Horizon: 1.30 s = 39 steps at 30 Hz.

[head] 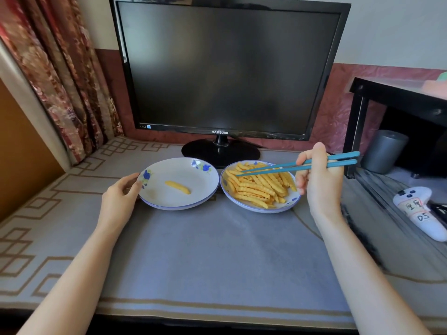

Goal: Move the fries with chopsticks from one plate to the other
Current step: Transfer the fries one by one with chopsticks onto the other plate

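Two white plates with blue flowers stand side by side in front of the monitor. The left plate (203, 189) carries a single yellow fry (177, 187). A heap of crinkle-cut fries (258, 187) fills the right plate (291, 201). My right hand (319, 180) grips a pair of blue chopsticks (300, 165); their tips hover over the top left of the heap with nothing between them. My left hand (121, 197) rests with its fingers against the left plate's left rim.
A black monitor (225, 68) on its stand (220, 152) rises right behind the plates. A black shelf (396, 97) with a grey cylinder (384, 151) under it stands at the right, and a white game controller (420, 209) lies there. Curtains (60, 68) hang at the left.
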Available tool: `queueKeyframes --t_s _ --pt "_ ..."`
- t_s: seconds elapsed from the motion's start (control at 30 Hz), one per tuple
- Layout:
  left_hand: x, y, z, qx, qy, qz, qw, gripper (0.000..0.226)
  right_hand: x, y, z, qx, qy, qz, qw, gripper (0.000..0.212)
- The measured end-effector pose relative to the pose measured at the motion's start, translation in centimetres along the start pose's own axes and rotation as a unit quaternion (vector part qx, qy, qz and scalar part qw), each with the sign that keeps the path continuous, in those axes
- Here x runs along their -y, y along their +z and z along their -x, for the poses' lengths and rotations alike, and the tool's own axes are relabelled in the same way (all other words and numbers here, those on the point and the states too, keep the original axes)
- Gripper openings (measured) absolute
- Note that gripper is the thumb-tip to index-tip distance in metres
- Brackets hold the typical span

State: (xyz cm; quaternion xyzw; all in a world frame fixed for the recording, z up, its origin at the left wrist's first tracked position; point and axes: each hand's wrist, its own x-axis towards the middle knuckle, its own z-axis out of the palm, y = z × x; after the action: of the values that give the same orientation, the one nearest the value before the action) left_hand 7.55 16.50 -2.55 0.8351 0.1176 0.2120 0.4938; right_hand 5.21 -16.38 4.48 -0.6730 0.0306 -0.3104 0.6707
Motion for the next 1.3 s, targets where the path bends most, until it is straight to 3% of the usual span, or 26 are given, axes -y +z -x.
queueKeyframes --t_s 0.2,0.67,0.97,1.3 --pt "-0.1 0.1 0.0 -0.006 0.000 -0.005 1.000 0.029 1.1 1.9 0.5 -0.024 0.041 -0.069 0.996 0.040" --pt "-0.2 -0.1 0.1 -0.004 -0.003 0.000 1.000 0.030 -2.5 13.8 3.6 0.162 0.047 -0.018 0.986 0.049" --pt "-0.2 0.1 0.1 -0.004 -0.007 0.007 1.000 0.030 -0.4 9.8 1.9 0.126 0.062 -0.070 0.988 0.041" --pt "-0.1 0.1 0.1 0.000 -0.008 0.009 1.000 0.030 1.2 -1.8 -0.2 0.040 0.005 0.002 0.999 0.044"
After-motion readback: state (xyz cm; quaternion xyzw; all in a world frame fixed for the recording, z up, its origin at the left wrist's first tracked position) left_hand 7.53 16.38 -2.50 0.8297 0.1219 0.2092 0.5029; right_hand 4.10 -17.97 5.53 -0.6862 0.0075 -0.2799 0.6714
